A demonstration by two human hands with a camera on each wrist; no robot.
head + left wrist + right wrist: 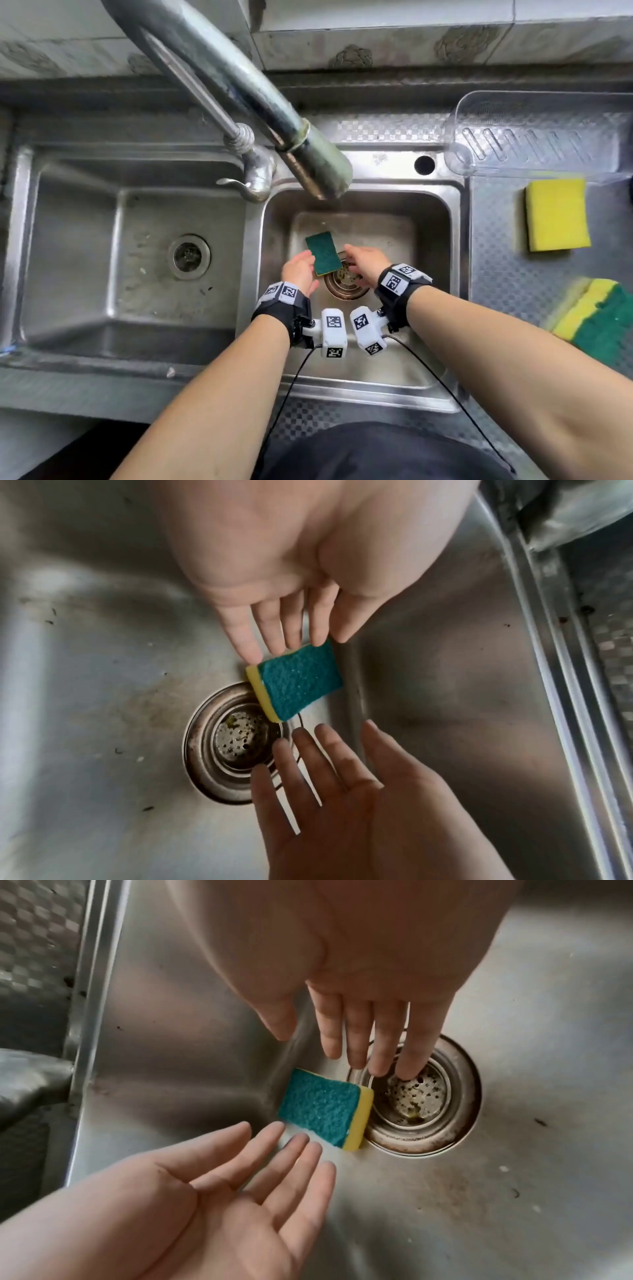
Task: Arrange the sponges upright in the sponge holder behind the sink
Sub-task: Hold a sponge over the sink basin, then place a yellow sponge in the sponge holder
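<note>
Left grip: left hand (301, 547) has fingers straight and apart, holding nothing; fingertips (251, 653) at the near edge of the sponge (298, 680), contact too close to call.
Right grip: right hand (359, 947) is spread flat over the drain strainer (411, 1096), empty, just short of the sponge.
Sponge: green side up, on the floor of the right basin (428, 219), one yellow edge at the drain rim.
Others: a yellow sponge (556, 214) and a green-and-yellow sponge (603, 318) lie flat on the worktop (496, 260), right of the basin.
Holder: clear sponge holder (459, 113) at the worktop's back right corner, nothing in it yet.
Risk: flat fingers could shove the sponge along the steel rather than lift it; likely wet, so a soft pinch may slip or drip.
Risk later: in the wide holder, a floppy sponge may topple from upright.
</note>
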